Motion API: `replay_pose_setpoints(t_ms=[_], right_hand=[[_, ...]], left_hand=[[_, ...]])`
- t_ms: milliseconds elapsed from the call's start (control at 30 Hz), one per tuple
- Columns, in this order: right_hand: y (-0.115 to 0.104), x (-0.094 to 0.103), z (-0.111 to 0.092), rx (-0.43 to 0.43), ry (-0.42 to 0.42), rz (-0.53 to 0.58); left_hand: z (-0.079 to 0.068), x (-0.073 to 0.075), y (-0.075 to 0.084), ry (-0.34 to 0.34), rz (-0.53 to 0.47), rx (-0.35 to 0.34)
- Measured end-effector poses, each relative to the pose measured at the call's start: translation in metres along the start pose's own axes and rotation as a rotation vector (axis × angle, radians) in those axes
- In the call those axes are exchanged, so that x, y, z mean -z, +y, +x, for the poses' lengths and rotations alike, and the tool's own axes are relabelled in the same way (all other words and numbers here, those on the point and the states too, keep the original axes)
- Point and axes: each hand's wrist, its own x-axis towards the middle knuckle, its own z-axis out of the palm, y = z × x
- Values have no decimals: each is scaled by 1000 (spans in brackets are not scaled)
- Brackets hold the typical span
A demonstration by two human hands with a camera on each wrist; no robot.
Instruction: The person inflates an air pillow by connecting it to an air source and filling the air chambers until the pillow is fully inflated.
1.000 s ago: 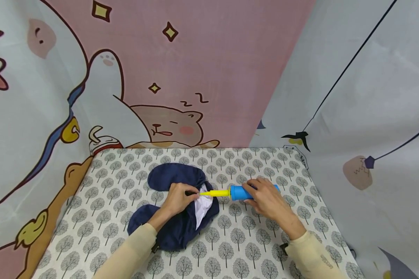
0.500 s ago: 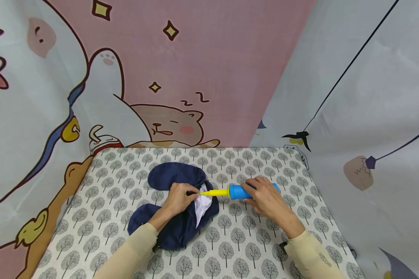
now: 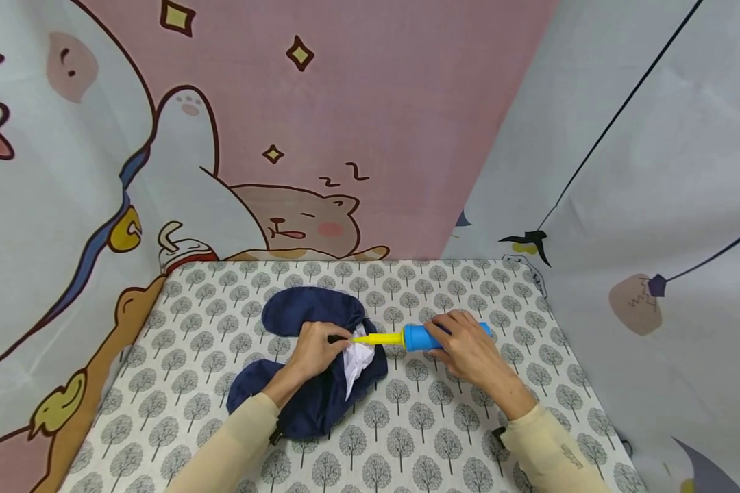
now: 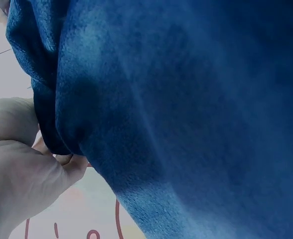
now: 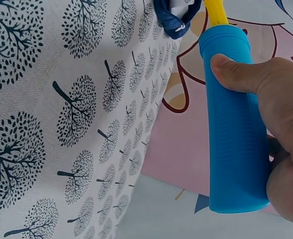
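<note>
A navy plush U-shaped neck pillow (image 3: 308, 418) lies limp on the table, its curve to the right and both arms pointing left. White lining (image 3: 359, 359) shows through an opening in the curve. My left hand (image 3: 313, 350) pinches at this opening, right where a yellow nozzle (image 3: 379, 339) ends; the left wrist view shows its fingers on the blue plush (image 4: 111, 99). The spot where nozzle and pillow meet is hidden by the fingers. My right hand (image 3: 465, 346) grips the blue barrel of a balloon hand pump (image 5: 236, 134), held level and pointing left, thumb along the barrel.
The table (image 3: 419, 438) wears a white cloth printed with grey trees. Cartoon-printed curtains (image 3: 370, 123) rise behind it and along both sides. A small black tab (image 3: 275, 437) sticks out at the pillow's near edge.
The blue pump and my right hand have shifted very slightly left, towards the pillow. My left hand and the pillow keep their places.
</note>
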Motion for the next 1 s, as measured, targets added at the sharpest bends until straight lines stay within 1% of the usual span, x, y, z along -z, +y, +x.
replay_pose_setpoints(t_ms=[167,367,633,800,1000], right_hand=[[-1,-2,0,11,22,-3],[-1,-5,1,17,38,4],[-3,-10,0,9,27,10],[-1,-13,-3,-13,14,40],[9,-12,-7,-41,-2,90]], left_hand=[[1,1,-1,-9,5,-2],[1,1,-1,-14,11,20],[0,1,-1,-20,3,43],[-2,-2,-2,-32,-21,60],[-3,-3,0,-51,-7,29]])
